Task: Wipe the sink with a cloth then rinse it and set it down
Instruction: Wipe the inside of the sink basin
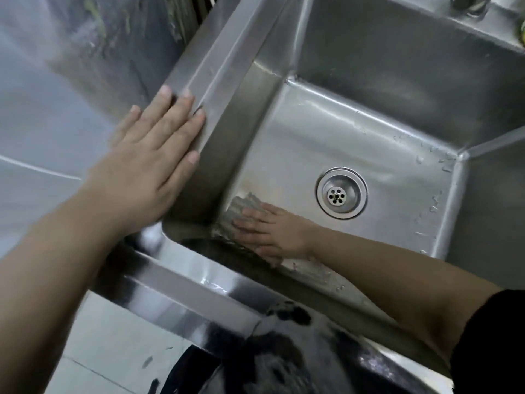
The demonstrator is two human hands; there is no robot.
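Note:
A deep stainless steel sink [355,132] fills the view, with a round drain [341,192] in its floor. My right hand [270,230] lies flat on a grey cloth [241,207] in the near left corner of the sink floor, pressing it against the metal. Most of the cloth is hidden under the palm and fingers. My left hand [150,163] rests flat, fingers spread, on the sink's left rim [216,78], holding nothing.
Water drops cling to the right wall [434,200] of the sink. A faucet base [471,2] shows at the top right edge. The shiny front rim [199,285] runs below my arms, with pale floor tiles [113,351] beneath it.

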